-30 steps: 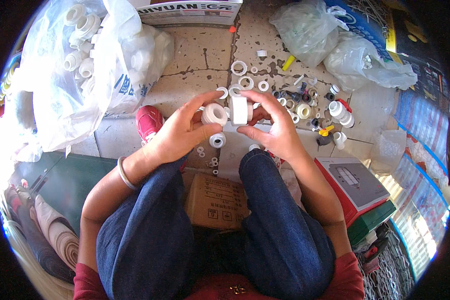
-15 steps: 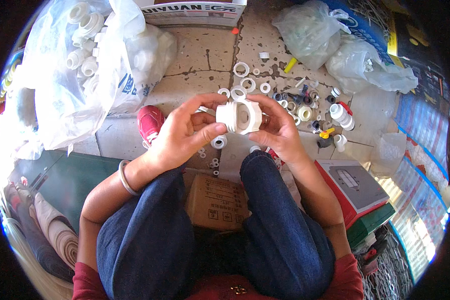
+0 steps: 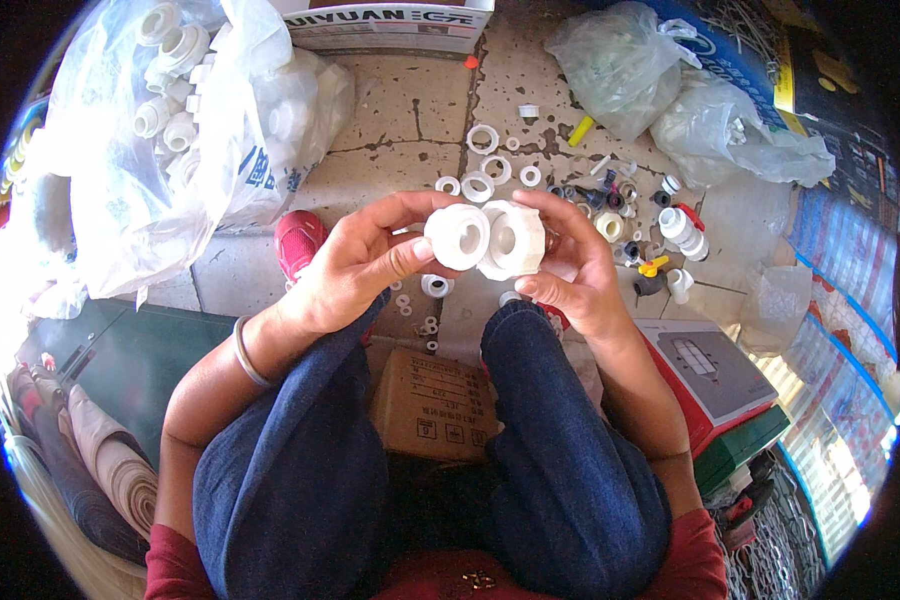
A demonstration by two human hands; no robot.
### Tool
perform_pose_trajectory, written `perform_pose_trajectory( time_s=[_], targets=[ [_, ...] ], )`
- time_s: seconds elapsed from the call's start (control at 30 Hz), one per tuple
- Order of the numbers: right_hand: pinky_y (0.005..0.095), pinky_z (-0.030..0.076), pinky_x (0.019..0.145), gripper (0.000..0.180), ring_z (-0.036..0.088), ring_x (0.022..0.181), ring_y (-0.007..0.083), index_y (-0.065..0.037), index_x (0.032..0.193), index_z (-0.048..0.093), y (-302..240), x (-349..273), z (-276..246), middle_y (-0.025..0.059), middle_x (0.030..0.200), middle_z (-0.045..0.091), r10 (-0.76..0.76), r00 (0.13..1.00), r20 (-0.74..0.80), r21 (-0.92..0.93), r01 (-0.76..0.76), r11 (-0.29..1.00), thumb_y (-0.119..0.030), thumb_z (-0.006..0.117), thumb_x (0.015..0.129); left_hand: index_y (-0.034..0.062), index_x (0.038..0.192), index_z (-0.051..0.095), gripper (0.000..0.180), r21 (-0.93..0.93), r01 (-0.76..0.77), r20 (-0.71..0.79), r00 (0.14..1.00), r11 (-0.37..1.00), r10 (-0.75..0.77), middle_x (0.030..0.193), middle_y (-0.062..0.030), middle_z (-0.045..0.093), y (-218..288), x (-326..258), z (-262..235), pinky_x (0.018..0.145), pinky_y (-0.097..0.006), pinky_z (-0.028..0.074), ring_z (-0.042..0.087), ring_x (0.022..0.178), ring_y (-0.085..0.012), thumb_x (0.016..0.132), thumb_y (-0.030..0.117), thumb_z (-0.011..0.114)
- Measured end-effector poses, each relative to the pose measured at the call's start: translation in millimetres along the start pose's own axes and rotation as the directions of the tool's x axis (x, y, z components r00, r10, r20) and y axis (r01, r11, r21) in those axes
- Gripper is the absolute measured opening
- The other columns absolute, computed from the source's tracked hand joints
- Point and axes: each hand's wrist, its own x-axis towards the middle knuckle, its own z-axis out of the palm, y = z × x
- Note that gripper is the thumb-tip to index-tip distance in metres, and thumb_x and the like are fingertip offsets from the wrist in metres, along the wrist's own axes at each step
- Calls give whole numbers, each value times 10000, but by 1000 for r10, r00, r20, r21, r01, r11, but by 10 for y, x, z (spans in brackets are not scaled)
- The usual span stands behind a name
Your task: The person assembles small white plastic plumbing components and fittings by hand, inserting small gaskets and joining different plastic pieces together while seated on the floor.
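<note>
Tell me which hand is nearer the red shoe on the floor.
Left. The left hand is just right of the red shoe, almost over it, holding a white fitting. The right hand is farther right, beyond the fitting.

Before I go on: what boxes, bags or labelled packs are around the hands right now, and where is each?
Brown cardboard box: between the knees, flat, dark print.
White carton: top centre, long, dark lettering.
Large clear bag: upper left, blue print, white fittings inside.
Two clear bags: upper right, crumpled.
Red-edged box: right, grey lid, on a green box.
</note>
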Motion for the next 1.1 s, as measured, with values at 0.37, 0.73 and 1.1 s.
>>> perform_pose_trajectory(
  time_s=[0.37,0.73,1.1],
  targets=[
    [355,361,978,654,493,1113,206,-33,1207,386,385,-200,177,104,1139,517,55,996,73,-387,-22,922,-118,748,669,75,1169,514,458,-506,346,235,937,791,-259,1310,-149,450,-451,-52,-330,941,-454,405,459,1184,-283,803,346,559],
    [344,365,975,616,503,1108,202,-37,1193,408,480,-183,162,112,1137,529,-96,995,29,-529,97,843,-80,729,669,17,1146,438,371,-62,331,81,942,942,-326,997,-74,559,-447,-44,-279,706,-308,522,563,900,-149,880,237,573],
    [355,457,635,203,598,694,274,-66,913,632,998,269,-1102,97,829,605,-463,864,-198,-979,-150,138,-215,633,776,10,1142,483,383,102,384,-172,915,917,-364,896,-57,611,-452,28,-300,563,-215,459,579,707,-101,865,242,609]
  ],
)
